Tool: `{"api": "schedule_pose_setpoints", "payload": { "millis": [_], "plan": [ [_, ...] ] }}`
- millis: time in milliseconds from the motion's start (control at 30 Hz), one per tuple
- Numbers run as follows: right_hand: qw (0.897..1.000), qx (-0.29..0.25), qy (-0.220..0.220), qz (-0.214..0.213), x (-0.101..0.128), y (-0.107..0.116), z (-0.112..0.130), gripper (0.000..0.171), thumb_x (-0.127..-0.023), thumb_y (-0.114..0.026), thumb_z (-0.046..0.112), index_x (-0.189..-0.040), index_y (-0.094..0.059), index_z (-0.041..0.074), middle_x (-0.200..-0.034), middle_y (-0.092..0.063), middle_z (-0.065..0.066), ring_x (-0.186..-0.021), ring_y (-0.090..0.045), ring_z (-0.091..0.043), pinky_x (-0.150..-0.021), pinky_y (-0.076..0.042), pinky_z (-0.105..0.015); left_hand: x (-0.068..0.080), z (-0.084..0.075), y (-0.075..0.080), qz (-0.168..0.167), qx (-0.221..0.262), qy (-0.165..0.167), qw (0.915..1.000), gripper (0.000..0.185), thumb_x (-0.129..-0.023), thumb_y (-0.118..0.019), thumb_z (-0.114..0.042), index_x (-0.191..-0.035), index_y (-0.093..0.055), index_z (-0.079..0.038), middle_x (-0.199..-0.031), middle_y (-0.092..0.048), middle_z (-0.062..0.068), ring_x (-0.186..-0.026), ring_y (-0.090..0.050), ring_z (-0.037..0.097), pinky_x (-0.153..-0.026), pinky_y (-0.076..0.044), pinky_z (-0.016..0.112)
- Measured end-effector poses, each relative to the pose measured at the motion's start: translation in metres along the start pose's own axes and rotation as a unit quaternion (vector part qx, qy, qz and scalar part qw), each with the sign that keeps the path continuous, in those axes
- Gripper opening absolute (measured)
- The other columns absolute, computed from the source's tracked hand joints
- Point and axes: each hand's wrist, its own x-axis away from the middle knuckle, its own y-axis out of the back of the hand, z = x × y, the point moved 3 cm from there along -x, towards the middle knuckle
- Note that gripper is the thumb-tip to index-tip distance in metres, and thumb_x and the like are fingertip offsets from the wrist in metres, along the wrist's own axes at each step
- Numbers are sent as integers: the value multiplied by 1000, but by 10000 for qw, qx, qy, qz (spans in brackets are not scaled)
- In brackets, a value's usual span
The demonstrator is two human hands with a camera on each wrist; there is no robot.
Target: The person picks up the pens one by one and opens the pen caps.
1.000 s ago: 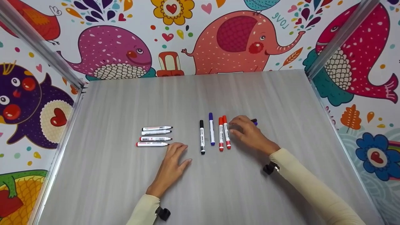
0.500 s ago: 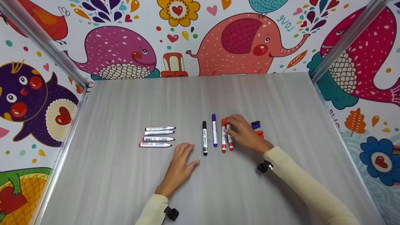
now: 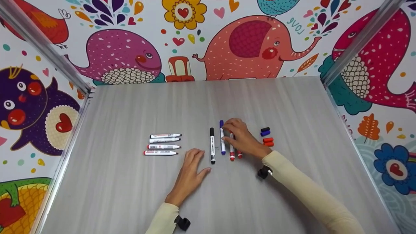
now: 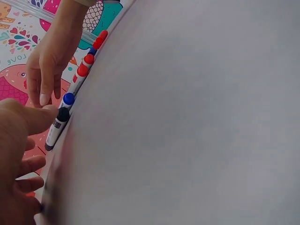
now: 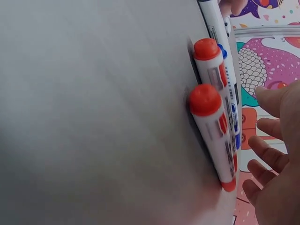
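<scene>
My right hand (image 3: pixel 242 138) hovers over the capped markers, its fingertips right by the blue marker (image 3: pixel 222 144). In the right wrist view its fingers (image 5: pixel 269 154) are spread, with nothing between them. Two red markers (image 3: pixel 232 155) lie partly hidden beneath this hand, side by side. To the left of the blue one lies a black marker (image 3: pixel 212 148), nearest my left hand (image 3: pixel 190 172). That hand stays low over the table with loosely bent fingers and holds nothing; in the left wrist view its thumb (image 4: pixel 40 119) overlaps the black marker's end.
Several uncapped markers (image 3: pixel 164 140) lie in a stacked row at the left, tips pointing right. Right of my right hand sit loose caps: a black cap (image 3: pixel 265 129), a blue cap (image 3: pixel 265 133) and two red caps (image 3: pixel 268 140). Patterned walls border the grey table (image 3: pixel 130 107).
My right hand has moved left from beside the red markers, across them to the blue marker, uncovering the loose caps. My left hand has shifted slightly right, away from the uncapped markers.
</scene>
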Motion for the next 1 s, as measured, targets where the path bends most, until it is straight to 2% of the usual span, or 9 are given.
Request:
{"api": "schedule_pose_setpoints", "payload": {
  "millis": [267, 500, 767, 1000],
  "plan": [
    [9985, 263, 475, -58, -20, -14, 9, 44, -99, -85, 17, -135, -69, -3, -139, -61, -20, -139, -48, -41, -118, -35, -64, -6, -4, -7, -30, -138, 46, 9999, 63, -91, -92, -15, -145, -64, 3, -147, -58, 14, -149, -45, 35, -124, -39, 51],
    [9985, 408, 350, 83, -29, -21, 10, 44, -102, -82, 25, -137, -70, 0, -142, -60, -19, -149, -40, -46, -122, -28, -67, -11, -9, -13, -123, -332, 87, 9993, 62, -91, -92, -14, -144, -64, 4, -145, -59, 15, -148, -44, 36, -122, -40, 53],
    [9977, 599, 181, 251, -27, -29, 10, 45, -104, -80, 27, -140, -69, 2, -146, -58, -19, -152, -37, -43, -122, -27, -68, -11, -12, -24, -333, -667, 16, 9972, 57, -88, -94, -11, -137, -69, 4, -139, -60, 17, -143, -46, 38, -120, -40, 55],
    [9974, 562, 76, 436, -29, -29, 11, 47, -106, -77, 27, -145, -67, 2, -150, -57, -18, -155, -34, -41, -127, -22, -65, -15, -15, -27, -459, -888, 8, 9950, 55, -85, -95, -10, -133, -71, 5, -138, -61, 18, -141, -47, 40, -119, -39, 57]
  ]
}}
